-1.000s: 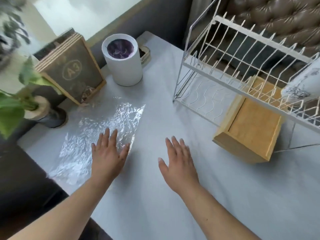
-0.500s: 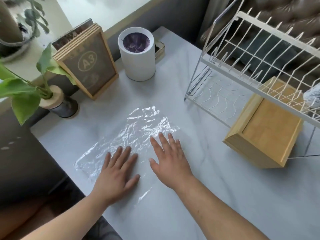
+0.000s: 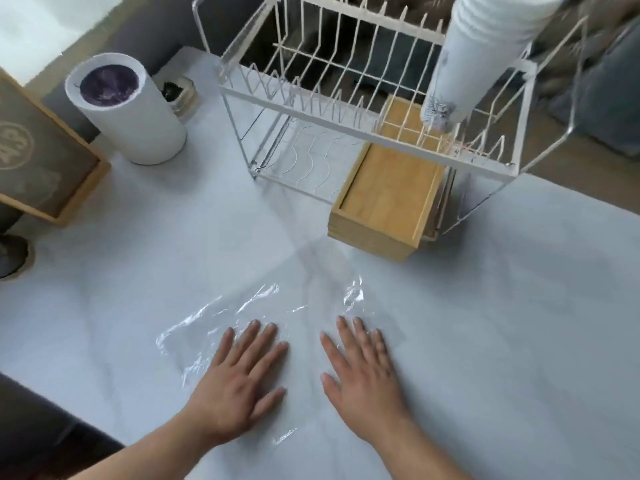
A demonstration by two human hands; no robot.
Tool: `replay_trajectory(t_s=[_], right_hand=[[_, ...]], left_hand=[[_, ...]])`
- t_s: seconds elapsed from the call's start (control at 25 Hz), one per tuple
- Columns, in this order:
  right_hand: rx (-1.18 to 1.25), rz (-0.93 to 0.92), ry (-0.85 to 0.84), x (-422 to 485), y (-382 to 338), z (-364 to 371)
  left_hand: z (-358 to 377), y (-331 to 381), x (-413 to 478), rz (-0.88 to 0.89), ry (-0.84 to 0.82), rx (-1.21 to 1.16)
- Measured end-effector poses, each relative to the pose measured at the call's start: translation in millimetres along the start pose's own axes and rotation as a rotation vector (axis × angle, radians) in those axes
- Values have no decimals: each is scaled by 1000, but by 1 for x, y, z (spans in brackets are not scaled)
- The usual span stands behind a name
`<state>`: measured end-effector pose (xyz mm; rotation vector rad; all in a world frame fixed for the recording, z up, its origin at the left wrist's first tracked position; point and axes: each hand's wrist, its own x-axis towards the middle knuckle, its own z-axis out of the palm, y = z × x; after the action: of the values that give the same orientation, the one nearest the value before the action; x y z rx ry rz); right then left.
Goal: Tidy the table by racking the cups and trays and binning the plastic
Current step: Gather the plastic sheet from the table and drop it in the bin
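A clear, crinkled plastic sheet [image 3: 277, 317] lies flat on the pale marble table [image 3: 519, 306]. My left hand [image 3: 239, 379] and my right hand [image 3: 363, 372] both rest palm down on it, fingers spread, holding nothing. The white cylindrical bin [image 3: 124, 109] with a purple liner stands at the back left. A white wire dish rack [image 3: 346, 98] stands at the back; a stack of white cups [image 3: 464, 64] lies tilted on its upper tier. A wooden tray [image 3: 388, 199] sits on the rack's lower shelf, jutting out toward me.
A framed wooden board [image 3: 41, 157] leans at the far left beside a dark plant pot [image 3: 10, 254]. A small glass jar [image 3: 180, 95] stands behind the bin. The table's near left edge drops to a dark floor.
The plastic sheet has slid to the right and toward me under both hands. My right hand came onto the sheet; the view has swung right toward the rack.
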<state>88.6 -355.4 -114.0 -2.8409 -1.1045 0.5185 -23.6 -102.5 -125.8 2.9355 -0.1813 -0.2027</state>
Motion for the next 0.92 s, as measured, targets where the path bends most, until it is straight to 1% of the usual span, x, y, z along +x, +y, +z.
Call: replay_trajectory(t_s=[0.32, 0.56, 0.72, 0.92], right_hand=[[56, 251, 59, -96, 107, 20], [39, 402, 121, -174, 192, 36], [43, 470, 156, -217, 250, 39], [29, 557, 185, -266, 316, 36]], left_hand=[[20, 112, 76, 228, -82, 29], [41, 214, 134, 378, -87, 6], [53, 278, 171, 452, -112, 26], [62, 363, 214, 500, -157, 77]])
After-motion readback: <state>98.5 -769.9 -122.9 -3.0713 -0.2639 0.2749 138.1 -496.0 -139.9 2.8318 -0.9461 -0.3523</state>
